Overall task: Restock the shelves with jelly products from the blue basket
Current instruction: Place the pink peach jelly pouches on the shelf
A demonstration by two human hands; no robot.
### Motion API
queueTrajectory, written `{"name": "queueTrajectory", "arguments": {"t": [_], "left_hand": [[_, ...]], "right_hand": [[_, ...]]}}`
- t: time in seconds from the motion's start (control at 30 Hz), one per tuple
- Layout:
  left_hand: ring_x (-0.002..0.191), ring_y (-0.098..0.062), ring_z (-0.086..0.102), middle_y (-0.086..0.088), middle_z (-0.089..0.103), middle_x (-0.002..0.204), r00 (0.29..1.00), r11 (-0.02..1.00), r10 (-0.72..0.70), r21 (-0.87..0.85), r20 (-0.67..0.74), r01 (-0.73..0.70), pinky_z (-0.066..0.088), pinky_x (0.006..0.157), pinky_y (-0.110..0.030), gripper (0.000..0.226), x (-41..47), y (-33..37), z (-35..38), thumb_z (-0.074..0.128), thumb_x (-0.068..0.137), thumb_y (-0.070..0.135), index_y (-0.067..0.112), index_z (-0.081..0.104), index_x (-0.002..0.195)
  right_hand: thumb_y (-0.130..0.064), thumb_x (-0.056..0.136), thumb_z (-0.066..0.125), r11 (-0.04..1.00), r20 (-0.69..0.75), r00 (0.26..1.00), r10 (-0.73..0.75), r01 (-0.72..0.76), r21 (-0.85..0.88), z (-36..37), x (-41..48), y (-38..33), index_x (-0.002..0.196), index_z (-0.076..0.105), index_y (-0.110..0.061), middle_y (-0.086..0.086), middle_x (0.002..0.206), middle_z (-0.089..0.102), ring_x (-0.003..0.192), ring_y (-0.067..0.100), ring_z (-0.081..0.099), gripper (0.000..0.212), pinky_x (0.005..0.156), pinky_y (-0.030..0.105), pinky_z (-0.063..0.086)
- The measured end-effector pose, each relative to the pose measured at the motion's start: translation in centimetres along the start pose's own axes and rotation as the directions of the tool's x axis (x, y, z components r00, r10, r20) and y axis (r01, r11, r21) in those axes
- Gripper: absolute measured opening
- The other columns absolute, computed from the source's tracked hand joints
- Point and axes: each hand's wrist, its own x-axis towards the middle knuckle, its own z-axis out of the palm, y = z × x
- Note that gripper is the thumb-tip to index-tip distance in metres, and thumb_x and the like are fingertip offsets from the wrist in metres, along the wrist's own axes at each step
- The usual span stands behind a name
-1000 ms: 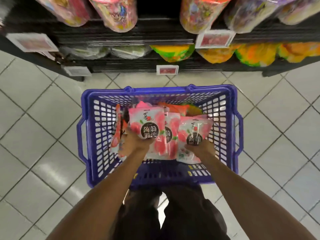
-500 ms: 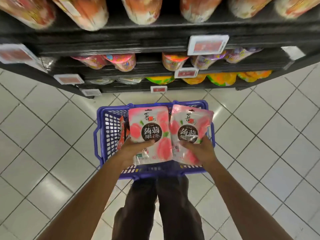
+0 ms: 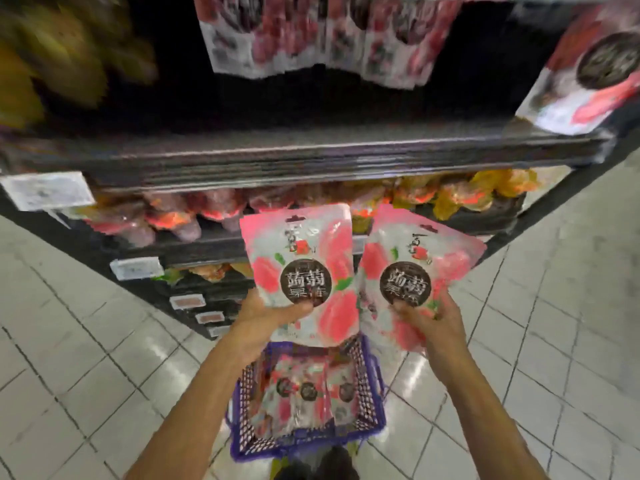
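Observation:
My left hand point(image 3: 263, 323) grips a pink peach jelly pouch point(image 3: 304, 271) by its lower edge, thumb across the front. Beside it, my right hand point(image 3: 433, 327) holds a second pink jelly pouch point(image 3: 415, 271) the same way. Both pouches stand upright in front of the black shelves point(image 3: 311, 157), well above the floor. The blue basket point(image 3: 370, 403) sits on the floor below my hands, with several more pink pouches point(image 3: 304, 393) lying inside. Matching pouches point(image 3: 311, 36) hang in a blurred row at the top of the shelf unit.
One more pouch point(image 3: 581, 74) leans at the upper right shelf edge. Lower shelves hold orange and yellow bagged snacks point(image 3: 460, 195). White price tags point(image 3: 48, 190) line the shelf edges. White tiled floor point(image 3: 69, 358) spreads on both sides.
Both hands have lifted a pouch each out of the basket and raised them toward the shelves. My view has tilted up, so the basket now lies low in the frame.

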Motion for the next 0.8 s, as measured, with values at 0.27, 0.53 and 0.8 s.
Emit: {"name": "queueTrajectory", "arguments": {"t": [0.27,0.53,0.8], "left_hand": [[0.074,-0.014,0.074,-0.005,0.078,0.087,0.930,0.933,0.347,0.062,0.118,-0.355,0.055,0.057,-0.021,0.048,-8.1,15.2,3.1,0.087,0.052,0.022,0.012,0.073,0.097],[0.050,-0.006,0.064,-0.001,0.073,0.064,0.856,0.845,0.487,0.155,0.173,-0.512,0.046,0.045,-0.015,0.029,-10.9,22.0,6.2,0.089,0.050,0.029,0.018,0.077,0.075],[0.059,-0.013,0.071,-0.006,0.076,0.073,0.810,0.805,0.549,0.132,0.208,-0.579,0.050,0.049,-0.017,0.034,-10.3,24.9,12.1,0.086,0.058,0.014,0.007,0.074,0.089]], "right_hand": [[-0.039,0.061,0.089,0.963,-0.012,0.966,-0.258,0.258,0.084,-0.5,-5.6,-15.1,0.100,0.075,-0.016,0.015,0.098,0.076,0.090,0.035,0.073,0.047,0.072,0.041,0.060],[-0.036,0.051,0.090,0.925,-0.146,0.924,-0.354,0.369,0.093,-2.6,-7.1,-21.1,0.085,0.074,-0.027,0.012,0.091,0.077,0.081,0.029,0.075,0.038,0.065,0.036,0.060],[-0.032,0.049,0.094,0.900,-0.157,0.896,-0.415,0.430,0.075,-7.2,-4.5,-25.2,0.090,0.071,-0.017,0.009,0.090,0.077,0.082,0.030,0.075,0.049,0.065,0.037,0.061]]}}
